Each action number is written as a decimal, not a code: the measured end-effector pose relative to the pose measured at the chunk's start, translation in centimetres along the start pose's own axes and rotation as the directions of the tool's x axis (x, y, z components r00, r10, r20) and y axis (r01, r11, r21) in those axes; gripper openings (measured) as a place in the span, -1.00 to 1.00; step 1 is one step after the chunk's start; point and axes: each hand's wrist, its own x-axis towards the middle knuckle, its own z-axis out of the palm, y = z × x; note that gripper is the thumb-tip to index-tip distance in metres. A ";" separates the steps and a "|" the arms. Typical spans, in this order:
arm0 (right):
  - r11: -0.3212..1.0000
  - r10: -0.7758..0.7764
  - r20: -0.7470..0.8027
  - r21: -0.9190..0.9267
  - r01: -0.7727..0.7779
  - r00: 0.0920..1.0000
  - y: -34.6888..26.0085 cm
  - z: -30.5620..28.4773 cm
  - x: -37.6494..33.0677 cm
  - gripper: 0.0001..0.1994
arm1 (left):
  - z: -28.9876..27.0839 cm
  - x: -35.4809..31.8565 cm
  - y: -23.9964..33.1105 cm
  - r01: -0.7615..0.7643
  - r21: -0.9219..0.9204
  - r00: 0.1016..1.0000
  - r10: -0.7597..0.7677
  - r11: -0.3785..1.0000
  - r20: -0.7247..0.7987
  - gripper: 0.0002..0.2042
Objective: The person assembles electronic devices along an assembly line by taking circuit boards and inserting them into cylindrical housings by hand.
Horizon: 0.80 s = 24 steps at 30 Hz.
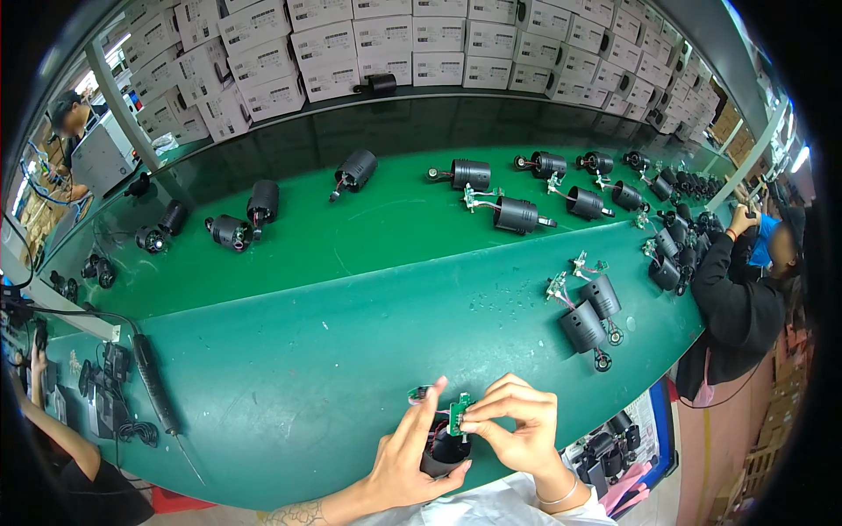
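Note:
My left hand (396, 460) is wrapped round a black cylindrical housing (446, 458) near the table's front edge, with its open end facing up. My right hand (519, 424) pinches a small green circuit board (458, 412) just over the housing's mouth. Thin reddish wires run down from the boards into the housing. A second little board (419, 394) sits by my left fingertips; whether they touch it I cannot tell.
Two black housings (583, 327) with dangling boards lie to the right. More black units (517, 215) line the far strip. An electric screwdriver (156, 381) rests at the left. Stacked white boxes (324, 74) stand behind. Co-workers (745, 289) work on both sides; a blue-edged bin (653, 438) sits below right.

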 end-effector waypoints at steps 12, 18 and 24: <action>0.989 -0.134 -0.270 0.027 0.147 0.953 -1.2 -0.9 0.0 -0.84 | 0.3 -0.6 -1.3 -0.020 -0.250 0.993 -0.011 0.968 -0.122 -0.07; 0.984 -0.167 -0.277 0.012 0.178 0.946 -0.6 -0.4 0.2 -0.84 | -2.2 0.4 -0.3 0.126 0.033 0.983 -0.130 0.991 0.134 -0.16; 0.970 -0.243 -0.294 -0.101 0.223 0.924 -0.4 0.5 0.7 -0.84 | -1.8 -0.3 -0.8 0.382 -0.521 0.921 -0.265 0.763 0.287 -0.26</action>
